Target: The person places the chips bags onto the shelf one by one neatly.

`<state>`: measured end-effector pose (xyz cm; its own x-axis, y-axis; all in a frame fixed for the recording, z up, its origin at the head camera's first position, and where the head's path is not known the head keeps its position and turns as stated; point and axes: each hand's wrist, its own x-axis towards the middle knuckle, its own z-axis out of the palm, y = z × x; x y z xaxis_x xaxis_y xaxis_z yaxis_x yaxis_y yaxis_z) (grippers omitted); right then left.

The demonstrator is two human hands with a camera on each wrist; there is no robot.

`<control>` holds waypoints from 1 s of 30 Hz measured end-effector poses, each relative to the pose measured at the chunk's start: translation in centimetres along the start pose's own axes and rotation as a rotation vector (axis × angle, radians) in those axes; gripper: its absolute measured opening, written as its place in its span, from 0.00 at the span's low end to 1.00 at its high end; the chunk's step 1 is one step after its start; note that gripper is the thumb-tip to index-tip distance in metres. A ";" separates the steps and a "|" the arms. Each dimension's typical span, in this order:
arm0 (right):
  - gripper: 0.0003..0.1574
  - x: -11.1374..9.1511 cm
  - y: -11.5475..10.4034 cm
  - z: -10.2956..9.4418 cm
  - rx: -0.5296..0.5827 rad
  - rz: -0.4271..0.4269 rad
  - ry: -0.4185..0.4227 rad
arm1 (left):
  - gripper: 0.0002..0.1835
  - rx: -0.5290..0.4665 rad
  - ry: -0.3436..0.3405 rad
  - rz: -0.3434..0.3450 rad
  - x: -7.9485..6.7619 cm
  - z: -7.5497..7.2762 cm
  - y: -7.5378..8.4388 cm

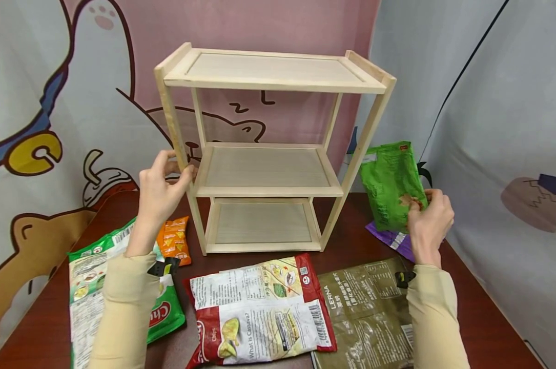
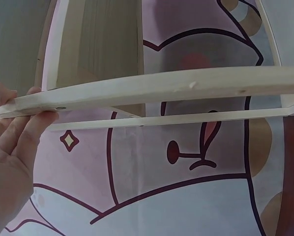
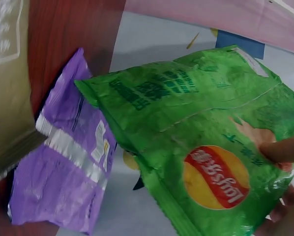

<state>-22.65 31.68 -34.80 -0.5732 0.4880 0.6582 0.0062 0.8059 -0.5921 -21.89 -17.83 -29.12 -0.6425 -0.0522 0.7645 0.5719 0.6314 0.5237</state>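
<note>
A pale wooden shelf rack [image 1: 270,190] with three tiers stands on the dark red table. My left hand [image 1: 162,189] holds its left front post, thumb on one side and fingers on the other; the left wrist view shows the fingertips on the wooden post [image 2: 186,86]. On the right, my right hand [image 1: 431,220] pinches a green Lay's chip bag [image 1: 388,184] by its edge, lifted above the table beside the rack. In the right wrist view the logo of the green bag [image 3: 216,177] faces the camera. A purple packet [image 3: 68,162] lies beneath it.
In front of the rack lie a red and white cassava chip bag [image 1: 264,312] and a brown Lerna bag [image 1: 365,318]. Left are a green and white bag [image 1: 90,302], a green bag [image 1: 167,312] and a small orange packet [image 1: 173,238]. Printed curtains [image 1: 259,20] hang behind.
</note>
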 end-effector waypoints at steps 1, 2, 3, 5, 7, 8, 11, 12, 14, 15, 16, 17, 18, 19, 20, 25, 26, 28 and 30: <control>0.16 0.0 0.0 0.0 0.004 -0.013 0.020 | 0.15 0.000 0.000 0.000 0.0 0.0 0.0; 0.16 0.0 0.1 0.0 0.008 -0.026 0.037 | 0.15 0.000 0.000 0.000 0.0 0.0 0.0; 0.15 0.1 0.2 0.0 0.011 -0.038 0.052 | 0.15 -0.001 0.000 0.000 0.0 0.0 0.0; 0.15 0.1 0.3 0.0 0.017 -0.058 0.074 | 0.15 -0.002 0.000 0.000 0.0 0.0 0.0; 0.14 0.1 0.5 0.1 0.015 -0.088 0.085 | 0.15 -0.005 0.001 -0.001 0.0 0.0 0.0; 0.14 0.1 0.6 0.2 0.011 -0.105 0.088 | 0.15 -0.006 0.001 -0.001 0.0 0.0 0.0; 0.13 0.1 1.0 0.4 -0.005 -0.154 0.081 | 0.15 -0.006 0.004 0.000 0.0 0.0 0.0; 0.13 0.1 1.1 0.5 -0.013 -0.168 0.075 | 0.15 -0.006 0.005 0.000 0.0 0.0 0.0; 0.13 -0.1 1.4 0.6 -0.023 -0.186 0.060 | 0.15 -0.002 0.006 0.001 0.0 0.0 0.0; 0.13 -0.2 1.5 0.7 -0.028 -0.194 0.050 | 0.15 -0.002 0.006 0.001 0.0 0.0 0.0; 0.13 -0.3 1.6 0.8 -0.031 -0.201 0.037 | 0.15 -0.003 0.005 0.000 0.0 0.0 0.0; 0.13 -0.4 1.8 0.8 -0.029 -0.208 0.024 | 0.15 -0.004 0.005 -0.002 0.0 0.0 0.0; 0.13 -0.6 1.8 0.9 -0.024 -0.215 0.008 | 0.15 -0.007 0.005 -0.003 0.0 0.0 0.0; 0.13 -0.7 1.9 0.9 -0.020 -0.224 -0.014 | 0.15 -0.010 0.005 -0.005 0.0 0.0 0.0; 0.13 -0.8 2.0 0.9 -0.021 -0.235 -0.040 | 0.15 -0.013 0.005 -0.007 -0.1 0.0 0.0; 0.13 -1.5 2.6 0.7 -0.074 -0.285 -0.242 | 0.15 -0.021 0.008 -0.008 -0.1 0.1 0.0; 0.13 -1.6 2.8 0.7 -0.093 -0.296 -0.293 | 0.14 -0.022 0.009 -0.005 -0.1 0.1 -0.1; 0.12 -1.8 3.1 0.6 -0.133 -0.310 -0.403 | 0.14 -0.024 0.013 -0.001 0.0 0.1 -0.1; 0.12 -2.0 3.5 0.5 -0.169 -0.322 -0.513 | 0.14 -0.028 0.016 0.002 0.0 0.1 -0.1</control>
<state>-21.87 33.41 -38.41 -0.8877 0.0225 0.4599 -0.1270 0.9481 -0.2915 -22.00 -17.81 -29.23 -0.6332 -0.0633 0.7714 0.5875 0.6096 0.5323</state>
